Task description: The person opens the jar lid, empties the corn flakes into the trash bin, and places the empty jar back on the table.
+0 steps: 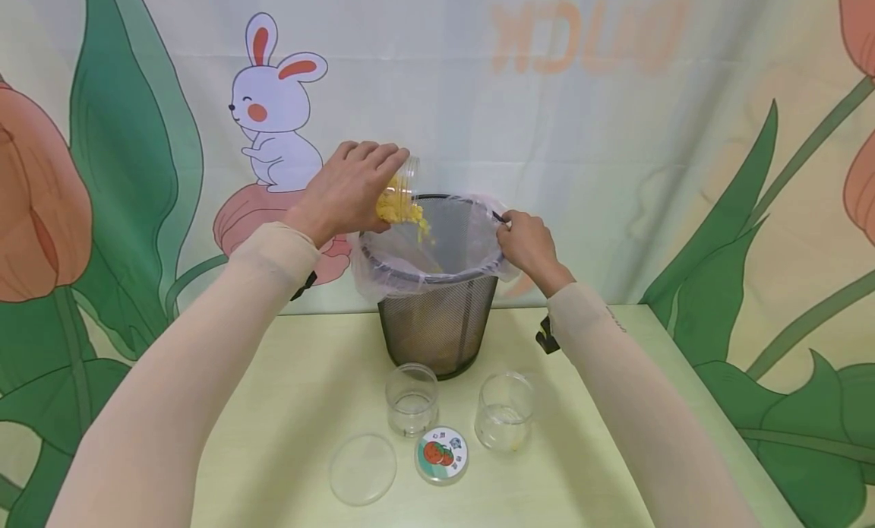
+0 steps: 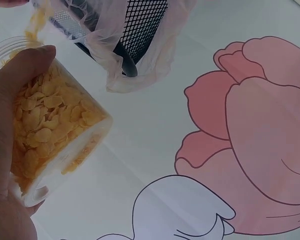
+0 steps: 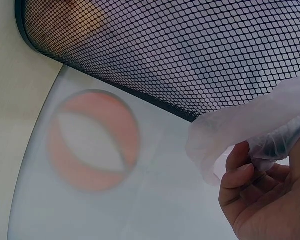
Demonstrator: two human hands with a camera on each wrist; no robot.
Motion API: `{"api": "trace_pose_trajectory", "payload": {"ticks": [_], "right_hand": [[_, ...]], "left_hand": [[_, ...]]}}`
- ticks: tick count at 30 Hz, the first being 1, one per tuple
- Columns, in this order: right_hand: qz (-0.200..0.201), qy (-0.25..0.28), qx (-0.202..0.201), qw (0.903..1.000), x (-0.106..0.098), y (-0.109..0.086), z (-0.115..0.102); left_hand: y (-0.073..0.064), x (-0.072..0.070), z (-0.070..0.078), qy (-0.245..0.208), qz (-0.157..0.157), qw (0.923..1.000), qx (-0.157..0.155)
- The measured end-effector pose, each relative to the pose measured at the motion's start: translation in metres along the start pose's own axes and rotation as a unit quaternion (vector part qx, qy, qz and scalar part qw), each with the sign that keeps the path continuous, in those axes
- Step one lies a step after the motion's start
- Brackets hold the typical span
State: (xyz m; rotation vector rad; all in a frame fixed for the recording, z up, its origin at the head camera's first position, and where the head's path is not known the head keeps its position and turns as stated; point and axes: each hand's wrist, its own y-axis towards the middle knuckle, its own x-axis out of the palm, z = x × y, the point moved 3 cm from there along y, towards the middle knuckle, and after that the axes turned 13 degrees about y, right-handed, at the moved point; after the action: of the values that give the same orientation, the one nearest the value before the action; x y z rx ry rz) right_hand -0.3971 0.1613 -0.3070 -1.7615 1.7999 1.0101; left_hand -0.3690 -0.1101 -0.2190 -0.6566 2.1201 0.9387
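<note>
My left hand [image 1: 350,188] grips a clear plastic jar [image 1: 410,171] tipped over the mouth of a black mesh wastebasket [image 1: 437,327]. Yellow flakes [image 2: 45,117] fill much of the jar in the left wrist view, and some fall from its mouth into the basket. A thin pinkish plastic bag [image 1: 384,285] lines the basket and folds over its rim. On the rim's right side, my right hand [image 1: 529,243] holds the rim with the bag over it; the right wrist view shows its fingers curled there.
Two clear jars [image 1: 412,399] [image 1: 504,412] stand on the pale table in front of the basket. Nearer lie a clear round lid [image 1: 363,469] and a round lid with a tomato picture [image 1: 441,453]. A printed curtain [image 1: 437,102] hangs directly behind the basket.
</note>
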Motion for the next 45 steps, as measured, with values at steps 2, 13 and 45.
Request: {"api": "trace_pose_trajectory", "payload": {"ticks": [2,13,45], "right_hand": [[0.002,0.001,-0.001,1.0000,0.0000,0.0001,0.0001],[0.002,-0.005,-0.005,1.0000,0.0003,-0.0006,0.0000],[0.004,-0.007,-0.003,1.0000,-0.0003,0.0004,-0.0008]], "left_hand": [[0.0002,-0.0001,0.0004,0.000,0.000,1.0000,0.001],[0.0005,0.0000,0.0016,0.004,0.007,0.9999,0.009],[0.0066,-0.0050,0.0016,0.021,0.017,0.9993,0.025]]}}
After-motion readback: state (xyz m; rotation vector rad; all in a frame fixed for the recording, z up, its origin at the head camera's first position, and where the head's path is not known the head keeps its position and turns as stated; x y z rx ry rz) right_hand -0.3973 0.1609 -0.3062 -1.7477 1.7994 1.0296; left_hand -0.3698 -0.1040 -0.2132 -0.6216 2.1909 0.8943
